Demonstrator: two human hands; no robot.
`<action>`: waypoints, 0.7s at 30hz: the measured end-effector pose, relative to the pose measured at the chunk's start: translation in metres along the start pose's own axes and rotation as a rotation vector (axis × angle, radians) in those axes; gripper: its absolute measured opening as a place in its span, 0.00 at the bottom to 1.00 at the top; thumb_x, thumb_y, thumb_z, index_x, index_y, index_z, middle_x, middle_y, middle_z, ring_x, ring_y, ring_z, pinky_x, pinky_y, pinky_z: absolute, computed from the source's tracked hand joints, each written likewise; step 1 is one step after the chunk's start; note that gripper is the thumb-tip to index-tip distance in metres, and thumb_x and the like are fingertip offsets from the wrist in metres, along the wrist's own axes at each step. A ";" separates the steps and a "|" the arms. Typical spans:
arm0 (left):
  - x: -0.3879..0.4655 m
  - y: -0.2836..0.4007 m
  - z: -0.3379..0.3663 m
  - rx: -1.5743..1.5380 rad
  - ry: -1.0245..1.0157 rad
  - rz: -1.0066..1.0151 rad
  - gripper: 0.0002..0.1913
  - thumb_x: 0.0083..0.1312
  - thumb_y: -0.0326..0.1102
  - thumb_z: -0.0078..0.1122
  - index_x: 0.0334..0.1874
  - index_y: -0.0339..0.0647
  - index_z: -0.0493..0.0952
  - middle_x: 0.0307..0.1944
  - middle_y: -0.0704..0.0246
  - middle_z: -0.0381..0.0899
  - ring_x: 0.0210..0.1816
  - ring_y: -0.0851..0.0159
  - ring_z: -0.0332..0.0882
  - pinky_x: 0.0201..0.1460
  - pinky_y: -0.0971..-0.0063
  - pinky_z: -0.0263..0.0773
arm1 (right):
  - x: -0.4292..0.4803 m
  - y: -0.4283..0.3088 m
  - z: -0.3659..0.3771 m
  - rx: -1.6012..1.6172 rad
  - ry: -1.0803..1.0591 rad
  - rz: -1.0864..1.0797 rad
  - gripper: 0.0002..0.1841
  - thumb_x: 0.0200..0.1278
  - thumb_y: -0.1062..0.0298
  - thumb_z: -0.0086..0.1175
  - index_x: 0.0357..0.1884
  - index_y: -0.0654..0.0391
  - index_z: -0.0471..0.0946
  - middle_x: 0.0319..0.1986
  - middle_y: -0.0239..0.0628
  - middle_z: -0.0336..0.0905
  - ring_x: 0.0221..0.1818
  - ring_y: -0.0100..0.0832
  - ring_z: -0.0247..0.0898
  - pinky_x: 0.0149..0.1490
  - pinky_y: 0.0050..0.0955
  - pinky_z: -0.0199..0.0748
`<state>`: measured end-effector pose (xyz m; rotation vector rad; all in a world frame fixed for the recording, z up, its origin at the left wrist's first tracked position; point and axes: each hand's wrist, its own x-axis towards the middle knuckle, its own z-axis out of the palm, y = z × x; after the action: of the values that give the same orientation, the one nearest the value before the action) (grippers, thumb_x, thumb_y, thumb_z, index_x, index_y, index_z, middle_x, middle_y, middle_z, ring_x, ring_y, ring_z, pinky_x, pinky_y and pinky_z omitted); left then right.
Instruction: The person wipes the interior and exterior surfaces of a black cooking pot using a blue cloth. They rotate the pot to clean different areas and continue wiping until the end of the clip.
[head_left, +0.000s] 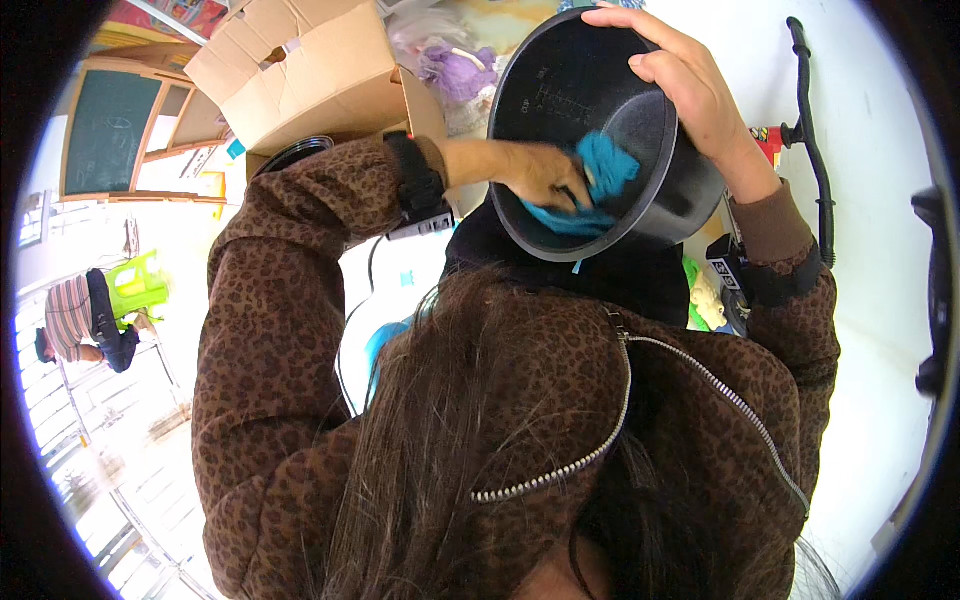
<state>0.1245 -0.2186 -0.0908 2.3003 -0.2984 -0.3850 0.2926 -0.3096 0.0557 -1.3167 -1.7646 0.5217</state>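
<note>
A black inner cooking pot (568, 67), with level markings on its inside wall, is tilted so that its mouth faces me. My right hand (686, 94) grips its upper right rim, fingers curled over the edge. Inside the pot, my left hand (546, 176) holds a blue cloth (607, 166) against the wall. The left hand is slightly blurred, and its fingertips are partly hidden by the cloth. Part of the cloth lies bunched along the pot's lower inner side.
An opened cardboard box (315, 90) stands at the upper left, with a dark round rim (292, 152) beside it. Purple plastic wrapping (459, 71) lies behind the pot. A black hose-like bar (814, 150) runs along the right. Far left, another person (75, 311) sits by a green chair (139, 285).
</note>
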 end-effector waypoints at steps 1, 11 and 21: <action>0.005 0.010 0.006 -0.418 -0.097 0.084 0.16 0.71 0.39 0.54 0.56 0.38 0.76 0.44 0.67 0.80 0.42 0.70 0.76 0.48 0.74 0.73 | -0.001 0.003 -0.001 0.003 -0.006 0.012 0.23 0.55 0.71 0.43 0.54 0.70 0.72 0.52 0.52 0.76 0.55 0.44 0.72 0.61 0.31 0.65; 0.024 0.027 0.011 -0.150 0.079 0.337 0.16 0.61 0.28 0.57 0.52 0.35 0.75 0.53 0.58 0.78 0.51 0.61 0.78 0.58 0.71 0.71 | -0.008 0.001 -0.005 0.089 0.012 0.088 0.24 0.55 0.71 0.42 0.55 0.71 0.72 0.51 0.50 0.77 0.54 0.38 0.72 0.61 0.29 0.64; 0.021 -0.018 -0.085 1.304 0.636 0.213 0.06 0.52 0.36 0.58 0.25 0.48 0.84 0.43 0.72 0.77 0.49 0.64 0.73 0.50 0.72 0.71 | -0.007 -0.008 -0.006 0.039 0.030 0.000 0.24 0.56 0.69 0.41 0.53 0.72 0.72 0.53 0.52 0.75 0.55 0.40 0.71 0.62 0.29 0.63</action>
<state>0.1768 -0.1571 -0.0516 3.3802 -0.5543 0.9304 0.2933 -0.3193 0.0622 -1.2912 -1.7215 0.5312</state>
